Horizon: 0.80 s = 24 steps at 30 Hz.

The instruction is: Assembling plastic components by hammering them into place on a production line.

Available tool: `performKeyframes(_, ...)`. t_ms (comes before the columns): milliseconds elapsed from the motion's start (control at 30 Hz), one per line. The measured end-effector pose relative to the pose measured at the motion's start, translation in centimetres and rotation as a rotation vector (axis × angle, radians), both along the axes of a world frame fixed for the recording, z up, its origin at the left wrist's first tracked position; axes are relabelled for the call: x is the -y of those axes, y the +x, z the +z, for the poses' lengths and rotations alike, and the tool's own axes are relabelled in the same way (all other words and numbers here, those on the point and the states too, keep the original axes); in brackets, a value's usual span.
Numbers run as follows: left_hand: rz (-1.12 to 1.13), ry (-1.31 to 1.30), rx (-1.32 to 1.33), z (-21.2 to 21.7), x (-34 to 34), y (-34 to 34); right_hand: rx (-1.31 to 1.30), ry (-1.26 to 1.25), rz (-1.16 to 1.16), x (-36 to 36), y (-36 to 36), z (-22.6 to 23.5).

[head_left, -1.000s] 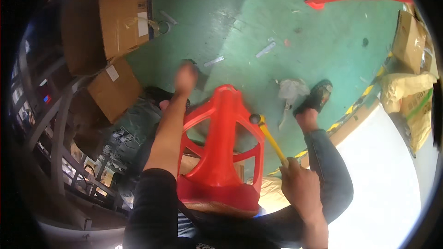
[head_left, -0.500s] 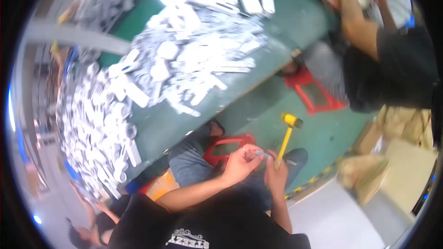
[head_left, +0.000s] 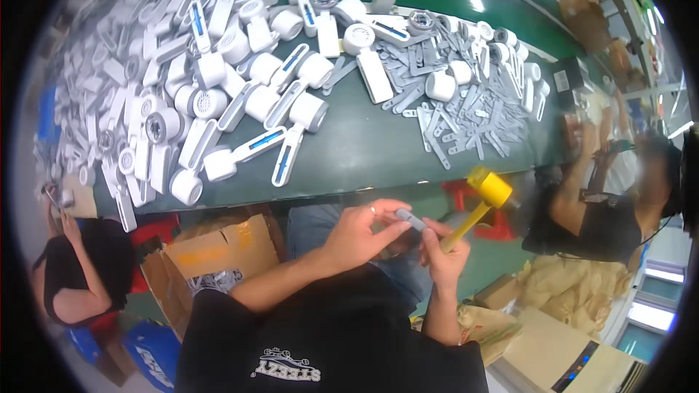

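Observation:
Between thumb and fingers, my left hand (head_left: pixel 364 231) pinches a small grey plastic strip (head_left: pixel 412 220) in front of the table edge. My right hand (head_left: pixel 445 262) is closed round the handle of a yellow mallet (head_left: pixel 489 188), its head raised up and to the right. The right fingertips also touch the near end of the grey strip. Beyond my hands lies a pile of similar flat grey strips (head_left: pixel 473 120). To its left is a large heap of white plastic housings (head_left: pixel 207 102) with round heads and long handles, some showing blue inside.
The green table (head_left: pixel 342 142) runs across in front of me. An open cardboard box (head_left: pixel 218 251) stands at my left. One person (head_left: pixel 80 269) sits far left, another (head_left: pixel 608 204) at the right, near a red stool (head_left: pixel 495 222). Brown paper sacks (head_left: pixel 571 287) lie lower right.
My view has swung, so the table now lies across the top and its piles show sharply. Both hands stay together at the grey strip; the mallet head tilts further right.

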State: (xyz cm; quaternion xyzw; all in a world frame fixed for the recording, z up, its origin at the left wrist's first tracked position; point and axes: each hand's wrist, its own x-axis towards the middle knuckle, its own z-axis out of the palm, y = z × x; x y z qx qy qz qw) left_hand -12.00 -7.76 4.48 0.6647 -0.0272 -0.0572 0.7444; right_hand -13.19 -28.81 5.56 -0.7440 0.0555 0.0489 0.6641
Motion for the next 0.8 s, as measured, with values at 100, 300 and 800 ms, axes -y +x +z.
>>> performKeyframes(100, 0.167, 0.411, 0.183, -0.5, -3.9, 0.1, -0.067, 0.004, -0.158, -0.5, 1.1, -0.8)
performKeyframes(300, 0.530, 0.969, 0.547, 1.6, -9.8, 6.5, -0.059, 0.078, -0.357, 3.3, 3.7, -0.9)
performKeyframes(800, -0.237, 0.911, 1.131, 3.0, 19.0, 36.5, -0.146, 0.146, -0.410, 14.2, 6.3, -3.8)
